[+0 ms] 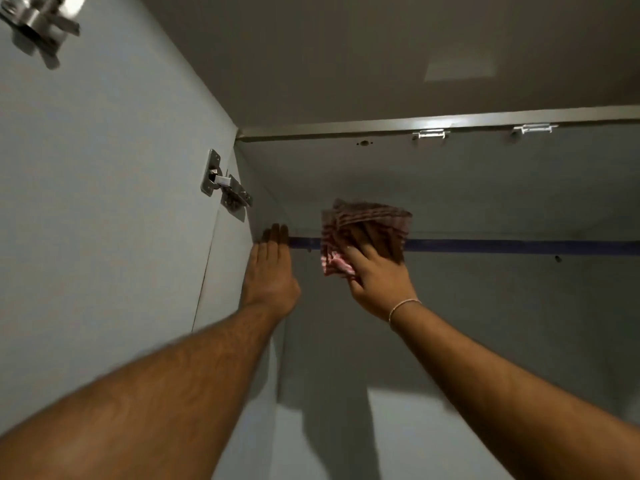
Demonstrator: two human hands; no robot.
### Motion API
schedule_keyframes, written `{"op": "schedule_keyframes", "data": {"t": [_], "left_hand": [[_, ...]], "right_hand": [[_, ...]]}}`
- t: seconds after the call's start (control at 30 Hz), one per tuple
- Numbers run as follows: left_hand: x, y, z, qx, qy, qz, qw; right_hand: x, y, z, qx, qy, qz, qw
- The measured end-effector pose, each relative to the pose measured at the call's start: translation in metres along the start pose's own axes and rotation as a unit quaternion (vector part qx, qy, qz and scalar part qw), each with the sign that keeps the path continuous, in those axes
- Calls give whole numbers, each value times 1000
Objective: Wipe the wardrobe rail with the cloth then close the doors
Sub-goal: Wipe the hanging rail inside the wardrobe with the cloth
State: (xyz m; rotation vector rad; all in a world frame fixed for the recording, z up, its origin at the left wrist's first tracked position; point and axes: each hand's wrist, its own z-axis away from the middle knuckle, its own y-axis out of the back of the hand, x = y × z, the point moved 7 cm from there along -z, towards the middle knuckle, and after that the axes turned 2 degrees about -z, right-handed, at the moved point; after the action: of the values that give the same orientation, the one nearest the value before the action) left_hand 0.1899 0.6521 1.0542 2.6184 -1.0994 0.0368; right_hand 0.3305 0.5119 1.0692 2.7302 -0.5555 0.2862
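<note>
A dark blue wardrobe rail point(502, 246) runs horizontally across the inside of the wardrobe. My right hand point(377, 275) holds a red-and-white checked cloth point(367, 223) pressed over the rail near its left end. My left hand point(272, 268) lies flat with fingers together against the left side wall, its fingertips at the rail's left end. The left door point(97, 202) stands open, its inner face toward me.
Two metal hinges sit on the open left door, one hinge point(227, 188) near the rail's height and another hinge point(41, 24) at the top left. The wardrobe's top panel point(381, 64) is overhead, with small metal brackets point(429, 134) along its back edge.
</note>
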Motion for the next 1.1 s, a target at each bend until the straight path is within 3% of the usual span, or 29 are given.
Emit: {"op": "schedule_keyframes", "data": {"t": [0.13, 0.23, 0.3, 0.43, 0.6, 0.73, 0.93, 1.1], "left_hand": [[-3, -2, -1, 16, 4, 4, 1000], [-5, 3, -2, 29, 47, 73, 996], [-10, 4, -1, 28, 80, 122, 989], [-12, 6, 3, 15, 82, 182, 980], [-17, 2, -2, 14, 76, 212, 974], [-15, 0, -3, 9, 80, 190, 978], [-4, -4, -15, 42, 67, 85, 993], [25, -9, -18, 97, 49, 31, 994]], "right_hand": [[2, -42, -10, -94, 23, -10, 995], [-12, -54, -21, -169, -20, -152, 974], [-22, -49, -37, -155, -17, -191, 969], [-43, -26, -63, -20, 65, -16, 998], [-90, -46, -93, -105, 55, 1, 993], [-97, -52, -101, -100, 78, 23, 992], [-44, -44, -80, -42, 92, 128, 987], [22, -19, -56, -9, 77, 150, 986]]}}
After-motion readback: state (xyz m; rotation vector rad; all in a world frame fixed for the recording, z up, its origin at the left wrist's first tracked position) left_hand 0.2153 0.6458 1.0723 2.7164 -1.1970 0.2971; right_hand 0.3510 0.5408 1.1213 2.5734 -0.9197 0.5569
